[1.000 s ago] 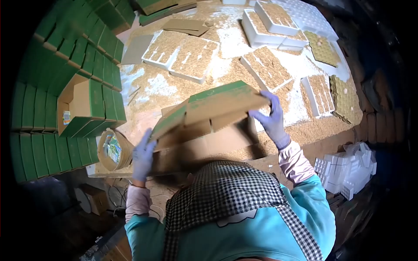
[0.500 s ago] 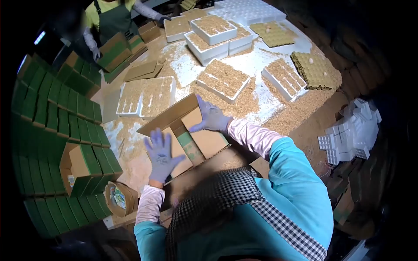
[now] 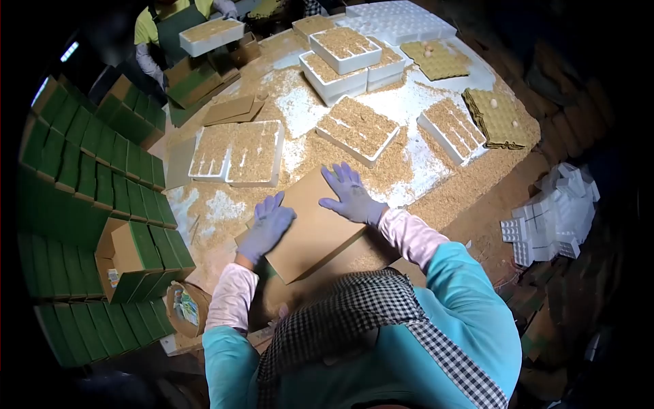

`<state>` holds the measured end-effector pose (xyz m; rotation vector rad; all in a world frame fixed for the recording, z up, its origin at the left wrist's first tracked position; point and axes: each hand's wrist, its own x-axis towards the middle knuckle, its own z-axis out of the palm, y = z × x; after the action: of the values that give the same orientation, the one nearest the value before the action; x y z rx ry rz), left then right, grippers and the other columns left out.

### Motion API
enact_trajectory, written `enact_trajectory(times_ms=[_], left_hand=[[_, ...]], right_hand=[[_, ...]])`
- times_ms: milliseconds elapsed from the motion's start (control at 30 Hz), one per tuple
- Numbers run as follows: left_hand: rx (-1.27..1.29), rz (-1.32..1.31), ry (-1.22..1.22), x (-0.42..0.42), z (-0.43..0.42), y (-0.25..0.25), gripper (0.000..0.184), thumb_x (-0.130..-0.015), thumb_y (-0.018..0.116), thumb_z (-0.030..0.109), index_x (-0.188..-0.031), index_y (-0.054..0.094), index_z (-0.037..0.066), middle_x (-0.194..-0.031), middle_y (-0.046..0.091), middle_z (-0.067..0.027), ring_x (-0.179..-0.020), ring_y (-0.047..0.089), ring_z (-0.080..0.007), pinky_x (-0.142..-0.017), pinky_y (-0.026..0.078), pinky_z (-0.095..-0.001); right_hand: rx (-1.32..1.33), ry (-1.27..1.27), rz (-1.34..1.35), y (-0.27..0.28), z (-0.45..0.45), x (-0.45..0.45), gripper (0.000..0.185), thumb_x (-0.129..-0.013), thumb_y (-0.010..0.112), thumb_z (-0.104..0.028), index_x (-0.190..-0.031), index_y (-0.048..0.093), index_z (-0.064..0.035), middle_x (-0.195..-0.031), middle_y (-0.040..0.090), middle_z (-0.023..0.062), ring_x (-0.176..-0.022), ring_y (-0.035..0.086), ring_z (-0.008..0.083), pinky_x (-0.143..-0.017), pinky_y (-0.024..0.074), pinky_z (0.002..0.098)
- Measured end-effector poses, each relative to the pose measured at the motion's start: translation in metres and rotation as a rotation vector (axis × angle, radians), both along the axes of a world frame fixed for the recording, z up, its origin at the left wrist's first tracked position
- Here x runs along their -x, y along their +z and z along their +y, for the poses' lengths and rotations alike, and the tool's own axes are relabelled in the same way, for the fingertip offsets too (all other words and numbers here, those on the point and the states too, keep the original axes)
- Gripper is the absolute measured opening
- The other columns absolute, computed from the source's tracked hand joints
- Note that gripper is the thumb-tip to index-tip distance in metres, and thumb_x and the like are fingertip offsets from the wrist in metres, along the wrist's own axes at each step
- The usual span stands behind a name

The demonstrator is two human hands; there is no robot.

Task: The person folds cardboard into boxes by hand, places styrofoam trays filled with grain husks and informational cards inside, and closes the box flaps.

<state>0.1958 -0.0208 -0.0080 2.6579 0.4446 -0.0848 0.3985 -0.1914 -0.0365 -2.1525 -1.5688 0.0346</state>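
Note:
A brown cardboard box [image 3: 310, 235] lies at the table's near edge, its plain flap side up and its flaps folded flat. My left hand [image 3: 268, 228], in a pale purple glove, rests at the box's left edge with its fingers spread a little. On the upper right part of the box lies my right hand [image 3: 351, 195], gloved too, palm down with fingers apart. Neither hand grips anything. Beyond the box are white trays filled with wood shavings, one [image 3: 357, 129] just past my right hand and a pair [image 3: 255, 153] up and to the left.
Green boxes [image 3: 88, 177] are stacked along the left, with a round basket [image 3: 187, 308] of packets near them. A co-worker [image 3: 170, 34] holds a white tray [image 3: 211, 35] at the far left. Stacked trays [image 3: 345, 49] and egg trays [image 3: 494, 117] stand farther back.
The box's flaps, open before, are now folded down flat. Both hands have moved onto the closed top and its edge. The co-worker has lifted a white tray off the table.

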Motion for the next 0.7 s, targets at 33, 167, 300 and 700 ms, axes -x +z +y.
enact_trajectory(times_ms=[33, 167, 300, 700], left_hand=[[-0.137, -0.143, 0.073, 0.005, -0.026, 0.000, 0.041, -0.084, 0.063, 0.035, -0.109, 0.053, 0.005, -0.145, 0.035, -0.0218, -0.138, 0.024, -0.0417, -0.115, 0.010, -0.0517], [-0.002, -0.447, 0.211, 0.075, -0.009, -0.016, 0.072, -0.076, 0.070, 0.030, -0.135, 0.040, 0.002, -0.140, 0.038, -0.0248, -0.136, 0.027, -0.0414, -0.115, 0.016, -0.0492], [1.081, -0.970, 0.649, 0.125, 0.015, -0.071, 0.059, -0.092, 0.051, 0.020, -0.142, 0.030, -0.003, -0.140, 0.040, -0.0193, -0.127, 0.041, -0.0302, -0.107, 0.033, -0.0397], [0.720, -0.637, 0.998, 0.116, -0.003, -0.098, 0.055, -0.088, 0.046, 0.001, -0.142, 0.033, -0.001, -0.132, 0.050, -0.0122, -0.113, 0.050, -0.0201, -0.093, 0.043, -0.0291]], right_hand=[[-0.009, -0.001, -0.005, -0.016, -0.001, 0.002, 0.058, -0.094, 0.052, -0.037, -0.137, 0.039, -0.0011, -0.144, 0.034, 0.0248, -0.126, 0.042, 0.0426, -0.110, 0.0291, 0.0475], [-0.110, 0.129, 1.390, -0.020, -0.026, 0.012, 0.055, -0.100, 0.040, -0.034, -0.144, 0.031, -0.0006, -0.149, 0.032, 0.0204, -0.137, 0.033, 0.0293, -0.114, 0.0220, 0.0333], [-0.281, 0.250, 1.203, 0.079, 0.001, 0.056, 0.060, -0.096, 0.049, -0.038, -0.140, 0.035, -0.0003, -0.134, 0.048, 0.0210, -0.126, 0.046, 0.0305, -0.104, 0.0365, 0.0364], [-0.137, 0.596, 1.027, 0.059, 0.010, 0.006, 0.036, -0.089, 0.056, -0.037, -0.102, 0.058, -0.0032, -0.088, 0.065, 0.0172, -0.082, 0.063, 0.0318, -0.070, 0.0497, 0.0397]])
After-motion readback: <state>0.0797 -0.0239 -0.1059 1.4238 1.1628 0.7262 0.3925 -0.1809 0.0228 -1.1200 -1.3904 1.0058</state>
